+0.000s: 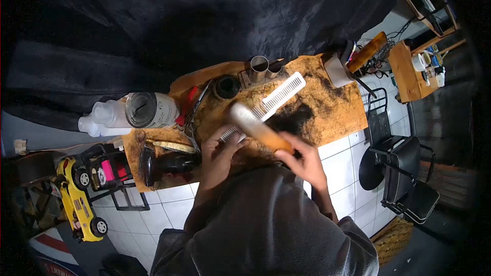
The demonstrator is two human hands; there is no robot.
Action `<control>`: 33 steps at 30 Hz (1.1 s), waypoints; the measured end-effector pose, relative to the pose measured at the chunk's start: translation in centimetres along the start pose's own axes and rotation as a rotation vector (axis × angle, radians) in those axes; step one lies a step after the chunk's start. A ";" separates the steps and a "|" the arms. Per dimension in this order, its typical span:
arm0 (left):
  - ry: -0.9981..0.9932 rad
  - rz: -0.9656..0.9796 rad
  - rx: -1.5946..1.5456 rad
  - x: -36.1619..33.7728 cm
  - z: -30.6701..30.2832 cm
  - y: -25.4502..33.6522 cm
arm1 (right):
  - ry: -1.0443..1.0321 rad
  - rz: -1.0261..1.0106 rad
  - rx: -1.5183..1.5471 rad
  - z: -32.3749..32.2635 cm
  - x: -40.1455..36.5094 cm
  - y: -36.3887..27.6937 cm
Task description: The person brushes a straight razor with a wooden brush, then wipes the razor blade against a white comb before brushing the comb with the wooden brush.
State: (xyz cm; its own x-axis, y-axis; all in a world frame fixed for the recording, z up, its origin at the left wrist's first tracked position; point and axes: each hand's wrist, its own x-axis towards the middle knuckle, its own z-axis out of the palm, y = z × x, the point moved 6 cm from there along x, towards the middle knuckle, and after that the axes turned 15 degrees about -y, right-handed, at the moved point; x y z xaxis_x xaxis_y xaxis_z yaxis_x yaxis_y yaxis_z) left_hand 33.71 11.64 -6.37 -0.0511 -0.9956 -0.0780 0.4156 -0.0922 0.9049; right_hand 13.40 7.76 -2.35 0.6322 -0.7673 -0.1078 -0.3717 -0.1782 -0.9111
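Observation:
A long white comb [284, 93] slants over the wooden table, and my left hand [221, 154] is closed on its lower end. My right hand [305, 159] grips the orange-brown handle of a brush [261, 132], whose pale, blurred head lies across the comb's middle. Whether brush and comb touch cannot be made out. Dark hair clippings [296, 118] lie on the table beyond the brush.
On the table [340, 110] stand a large can [148, 110], clear plastic bottles [108, 115], metal cups [259, 66] and a pale container [337, 71]. Red-handled scissors [187, 105] lie left of centre. A black chair [401, 171] stands right, a yellow toy car [78, 202] left.

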 end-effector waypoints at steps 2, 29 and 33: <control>0.040 -0.079 -0.114 0.0 0.0 0.8 | 0.180 -0.005 -0.120 -2.1 0.3 1.3; 0.149 0.006 0.112 -1.3 -0.3 1.8 | 0.014 0.012 -0.010 -0.4 -1.0 -0.7; 0.135 0.015 0.096 -1.8 -0.5 2.3 | 0.085 0.012 -0.077 -0.4 -0.2 -0.5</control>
State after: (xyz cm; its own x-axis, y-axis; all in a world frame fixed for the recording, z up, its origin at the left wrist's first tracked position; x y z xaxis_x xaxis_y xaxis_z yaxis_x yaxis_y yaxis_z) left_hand 35.21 13.20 -4.37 0.0801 -0.9903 -0.1137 0.3260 -0.0818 0.9418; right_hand 13.21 7.81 -1.69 0.5686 -0.8186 -0.0812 -0.4321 -0.2133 -0.8762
